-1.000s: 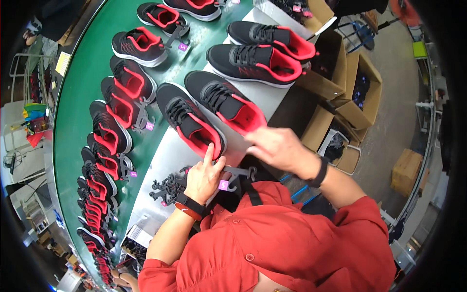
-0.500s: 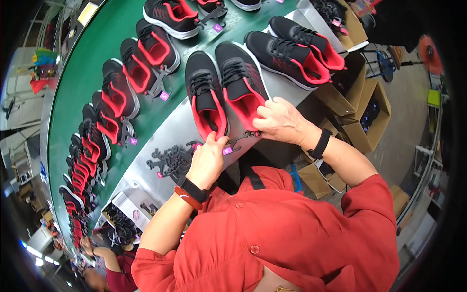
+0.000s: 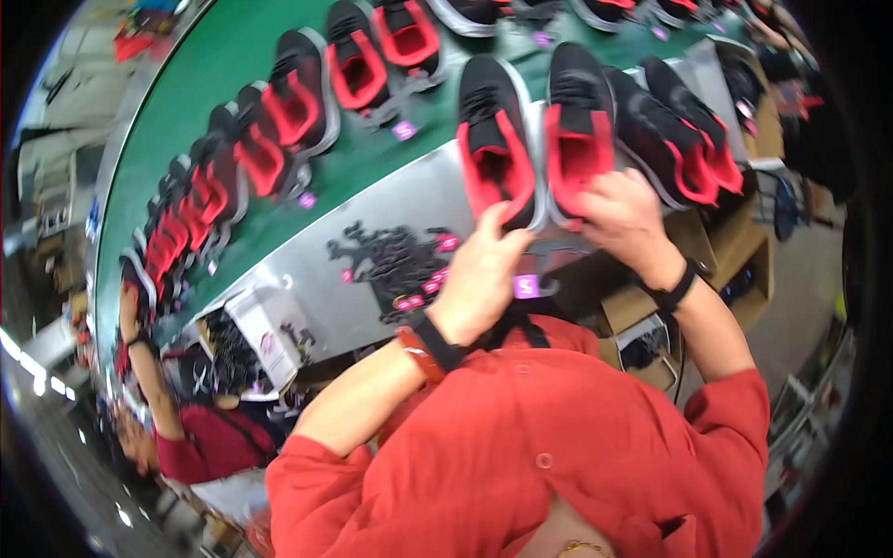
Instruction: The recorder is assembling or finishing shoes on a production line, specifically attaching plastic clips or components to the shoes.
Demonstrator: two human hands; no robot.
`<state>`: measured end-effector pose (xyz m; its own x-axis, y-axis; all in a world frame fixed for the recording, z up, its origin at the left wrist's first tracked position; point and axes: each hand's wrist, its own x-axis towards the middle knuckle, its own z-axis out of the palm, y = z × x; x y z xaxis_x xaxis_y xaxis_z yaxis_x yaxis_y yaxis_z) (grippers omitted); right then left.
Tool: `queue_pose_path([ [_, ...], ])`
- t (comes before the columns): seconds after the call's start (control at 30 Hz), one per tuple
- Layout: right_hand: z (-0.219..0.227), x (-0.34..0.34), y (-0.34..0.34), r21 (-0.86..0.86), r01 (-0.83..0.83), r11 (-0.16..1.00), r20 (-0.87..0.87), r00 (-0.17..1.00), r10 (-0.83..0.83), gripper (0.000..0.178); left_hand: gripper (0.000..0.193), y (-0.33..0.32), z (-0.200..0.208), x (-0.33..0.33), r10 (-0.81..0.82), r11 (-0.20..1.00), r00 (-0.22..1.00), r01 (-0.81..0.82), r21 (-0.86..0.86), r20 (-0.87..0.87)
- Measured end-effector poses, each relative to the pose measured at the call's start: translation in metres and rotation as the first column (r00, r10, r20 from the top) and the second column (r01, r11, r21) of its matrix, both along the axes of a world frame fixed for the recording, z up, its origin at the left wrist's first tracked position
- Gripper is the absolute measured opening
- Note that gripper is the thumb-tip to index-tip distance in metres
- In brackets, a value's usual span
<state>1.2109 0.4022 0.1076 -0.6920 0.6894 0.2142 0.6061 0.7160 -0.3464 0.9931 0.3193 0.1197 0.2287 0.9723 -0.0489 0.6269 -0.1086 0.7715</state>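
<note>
I have the left hand (image 3: 479,277) pinching the heel of the left shoe (image 3: 495,139); the right hand (image 3: 628,223) meets the right shoe (image 3: 579,116) at its heel, its grip too blurred to tell. A dark hanger (image 3: 551,256) sits between. I judge I'm fastening it; that calls for steady heels. Both shoes stand on the metal worktop (image 3: 312,302), near piled hangers (image 3: 391,265).

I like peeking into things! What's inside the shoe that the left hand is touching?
Inside the shoe, you can see red lining and a dark bottom. The toe end is hidden under the tongue and laces, and the left hand covers part of the heel.
</note>
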Motion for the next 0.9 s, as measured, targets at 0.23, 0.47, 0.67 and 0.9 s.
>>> queue_pose_path([
  [0.23, -0.025, 0.006, -0.003, -0.122, 0.077, 0.990, 0.036, 0.997, -0.073, 0.041, 0.050, -0.032, -0.044, 0.001, -0.054, 0.984, 0.998, 0.060, 0.167, -0.036],
  [0.47, 0.016, -0.045, -0.054, -0.127, -0.207, 0.970, -0.173, 0.968, 0.184, 0.027, 0.064, -0.182, -0.073, -0.126, 0.519, 0.847, 0.767, -0.521, 0.106, -0.377],
  [0.67, -0.041, -0.171, -0.101, -0.419, 0.009, 0.908, 0.105, 0.994, 0.039, 0.089, 0.095, -0.137, -0.088, -0.127, 0.504, 0.847, 0.761, -0.529, 0.059, -0.409],
  [0.9, -0.067, -0.211, -0.126, -0.316, 0.118, 0.941, 0.183, 0.981, -0.062, 0.081, 0.086, -0.123, -0.100, -0.172, 0.323, 0.936, 0.882, -0.350, -0.019, -0.344],
])
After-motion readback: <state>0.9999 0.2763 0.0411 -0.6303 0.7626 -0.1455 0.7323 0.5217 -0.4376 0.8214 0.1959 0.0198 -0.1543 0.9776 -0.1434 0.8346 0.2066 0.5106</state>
